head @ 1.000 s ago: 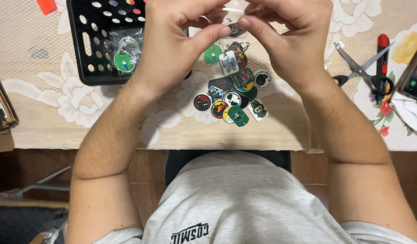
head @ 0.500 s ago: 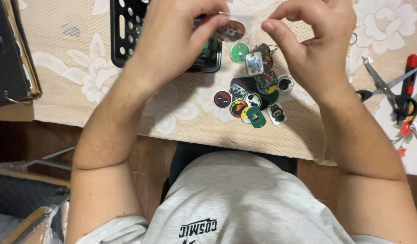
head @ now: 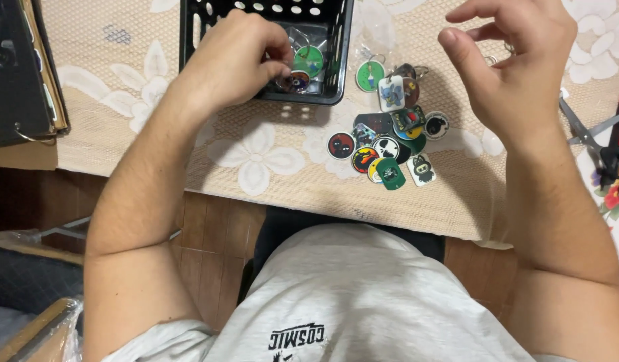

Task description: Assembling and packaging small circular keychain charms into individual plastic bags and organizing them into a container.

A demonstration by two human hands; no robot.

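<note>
Left hand (head: pixel 239 57): pinches a round keychain (head: pixel 294 81) over the black basket (head: pixel 333 74).
Right hand (head: pixel 517 64): open, empty, above the table's near edge.
Pile (head: pixel 390 144): keychains, beside the basket.

Warm, yellowish indoor light, moderately bright and even across the desk (head: pixel 256 181). Source seems overhead: the left hand (head: pixel 232 57) and right hand (head: pixel 517 74) drop soft-edged shadows onto the lace tablecloth (head: pixel 121 134) just below them. Small glare spots on the glossy keychains (head: pixel 390 144) and on the plastic-wrapped piece in the black basket (head: pixel 336 67). Floor zone under the desk edge is dim, detail low. Focus is fair at centre; fingers (head: pixel 457 40) slightly soft. Mild wide-angle stretch at frame edges.
</note>
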